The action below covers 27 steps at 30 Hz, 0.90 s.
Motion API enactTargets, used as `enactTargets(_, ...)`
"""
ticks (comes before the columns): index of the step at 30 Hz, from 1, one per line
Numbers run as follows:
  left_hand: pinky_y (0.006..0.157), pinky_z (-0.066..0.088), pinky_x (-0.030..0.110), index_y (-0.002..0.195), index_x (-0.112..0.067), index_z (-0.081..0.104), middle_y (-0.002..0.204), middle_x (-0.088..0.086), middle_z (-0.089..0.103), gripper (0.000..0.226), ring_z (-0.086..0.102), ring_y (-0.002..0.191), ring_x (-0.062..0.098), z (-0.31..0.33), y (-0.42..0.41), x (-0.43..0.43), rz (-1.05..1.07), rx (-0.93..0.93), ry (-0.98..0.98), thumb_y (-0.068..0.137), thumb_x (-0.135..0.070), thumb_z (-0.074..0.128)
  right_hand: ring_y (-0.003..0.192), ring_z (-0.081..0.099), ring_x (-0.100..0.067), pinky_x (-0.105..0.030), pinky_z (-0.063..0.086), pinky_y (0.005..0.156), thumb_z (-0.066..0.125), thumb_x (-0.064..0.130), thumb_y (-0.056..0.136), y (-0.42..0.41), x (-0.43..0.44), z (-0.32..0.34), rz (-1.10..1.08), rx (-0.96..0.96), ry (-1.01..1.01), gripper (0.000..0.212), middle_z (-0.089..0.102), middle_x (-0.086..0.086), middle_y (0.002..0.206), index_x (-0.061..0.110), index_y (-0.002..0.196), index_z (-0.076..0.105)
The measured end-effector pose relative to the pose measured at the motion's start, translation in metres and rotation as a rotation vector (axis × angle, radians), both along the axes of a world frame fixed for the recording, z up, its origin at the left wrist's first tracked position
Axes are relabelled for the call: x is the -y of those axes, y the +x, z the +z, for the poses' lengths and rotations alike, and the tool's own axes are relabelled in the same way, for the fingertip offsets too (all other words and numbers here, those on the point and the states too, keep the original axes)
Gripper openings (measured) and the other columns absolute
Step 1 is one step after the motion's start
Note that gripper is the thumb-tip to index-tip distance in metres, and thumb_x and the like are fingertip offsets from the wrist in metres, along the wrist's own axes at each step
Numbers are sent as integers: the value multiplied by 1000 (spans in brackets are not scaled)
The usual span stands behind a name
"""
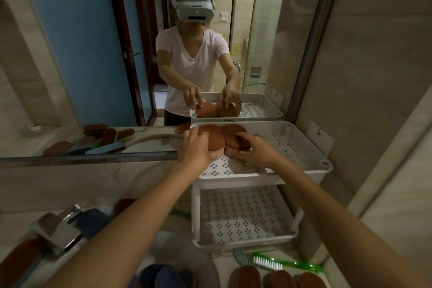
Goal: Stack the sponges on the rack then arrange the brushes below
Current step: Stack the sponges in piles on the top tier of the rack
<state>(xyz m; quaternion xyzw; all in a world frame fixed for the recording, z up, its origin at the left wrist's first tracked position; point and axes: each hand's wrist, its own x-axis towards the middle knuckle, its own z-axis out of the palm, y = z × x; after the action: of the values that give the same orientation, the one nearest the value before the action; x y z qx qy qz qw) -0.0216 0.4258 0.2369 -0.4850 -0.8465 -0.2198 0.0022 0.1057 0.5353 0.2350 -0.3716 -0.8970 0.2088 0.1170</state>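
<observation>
Chrome faucet (58,229) at lower left, wall mirror (70,54) behind, beige tiled wall (374,77) at right

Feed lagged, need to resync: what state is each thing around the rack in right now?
Left sponge: on top tier, gripped by left hand.
Right sponge: beside it, touching, gripped by right hand.
Lower tier: no brush in it.
Green brush: lying on counter.
</observation>
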Motion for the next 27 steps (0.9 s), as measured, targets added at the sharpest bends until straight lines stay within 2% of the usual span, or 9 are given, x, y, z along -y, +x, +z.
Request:
enactTargets(3,99,38,35,129,-13,48,135,9,39,62,35,127,27,5,3,8,1,57,16,81,-50,59,119,52,-30,-35,44,99,66,31,82,3,10,7,-30,-61,-2,68,49,-14,134,20,142,36)
enactTargets(6,99,36,37,132,-14,43,132,10,41,55,36,126,28,15,6,19,23,70,71,86,-41,56,122,49,-27,-33,42,100,62,16,83,9,26,15,-59,-205,56,59,48,-11,133,22,138,41)
enactTargets(8,100,36,37,133,-13,44,134,11,42,48,37,127,29,25,9,32,33,98,155,90,-34,54,125,45,-24,-23,35,98,57,11,86,14,45,22,-101,-283,94,52,46,-9,136,17,135,44)
enactTargets(10,93,38,33,131,-13,47,132,11,45,43,43,124,27,31,12,50,36,129,246,92,-29,52,121,48,-22,-15,30,90,56,8,85,20,69,26,-130,-389,172,44,50,-10,132,10,129,50)
enactTargets(13,81,38,26,123,-14,54,125,7,53,33,53,109,20,24,23,89,61,214,338,93,-25,51,109,56,-20,-18,39,87,57,6,83,30,119,14,-132,-530,213,34,57,-11,120,7,118,58)
enactTargets(16,83,44,30,118,-15,57,119,5,60,28,57,107,20,-7,36,137,110,356,307,93,-26,51,101,59,-17,-26,51,85,57,4,84,37,172,-20,-106,-601,76,32,57,-9,119,7,115,59)
enactTargets(21,88,45,32,110,-8,64,114,14,66,26,59,110,31,-92,52,203,168,530,62,90,-17,50,90,63,-23,-26,49,76,57,1,83,46,248,-101,-162,-476,-178,31,62,-15,114,1,114,61)
enactTargets(24,89,47,38,105,-3,67,110,22,67,39,61,106,36,-142,62,238,142,583,-108,81,-26,46,99,62,-33,-32,46,78,58,3,84,61,285,-154,-134,-213,-342,31,63,-20,113,-2,114,60)
enactTargets(27,85,47,38,94,-5,67,106,23,67,21,61,103,36,-182,67,267,151,614,-263,87,-18,51,109,57,-32,-35,44,87,63,15,84,84,310,-196,-26,96,-411,38,61,-17,118,3,120,58)
